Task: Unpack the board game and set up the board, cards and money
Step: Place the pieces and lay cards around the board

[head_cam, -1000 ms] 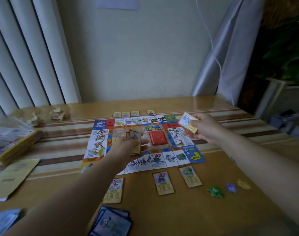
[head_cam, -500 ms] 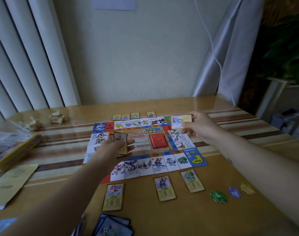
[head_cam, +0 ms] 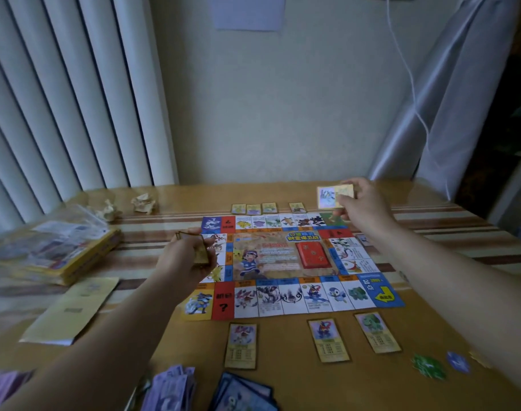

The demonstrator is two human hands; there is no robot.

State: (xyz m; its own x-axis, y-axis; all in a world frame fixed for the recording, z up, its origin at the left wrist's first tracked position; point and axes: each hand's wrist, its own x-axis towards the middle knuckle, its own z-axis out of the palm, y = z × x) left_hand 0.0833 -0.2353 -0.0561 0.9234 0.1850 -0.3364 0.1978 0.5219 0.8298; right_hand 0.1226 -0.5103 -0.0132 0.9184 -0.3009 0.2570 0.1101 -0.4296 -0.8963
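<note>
The colourful game board (head_cam: 285, 287) lies flat on the table with a red card deck (head_cam: 312, 255) in its centre. My left hand (head_cam: 185, 259) grips a small stack of brown-edged cards (head_cam: 198, 247) over the board's left edge. Beyond the board's far right corner, my right hand (head_cam: 363, 206) pinches one property card (head_cam: 333, 196) in the air. Three property cards (head_cam: 327, 339) lie along the board's near edge and several small ones (head_cam: 262, 208) along its far edge. Purple money (head_cam: 170, 390) and a blue card pile (head_cam: 244, 393) sit at the near edge.
The yellow game box with a plastic bag on it (head_cam: 60, 250) rests at the left, a yellow booklet (head_cam: 72, 310) in front of it. Crumpled paper bits (head_cam: 143, 203) lie at the far left. Three cardboard tokens (head_cam: 431, 366) sit at the near right. A wall stands behind the table.
My right hand has carried its card away from me, from over the board's right side to beyond the far right corner. My left hand has drifted left with its stack.
</note>
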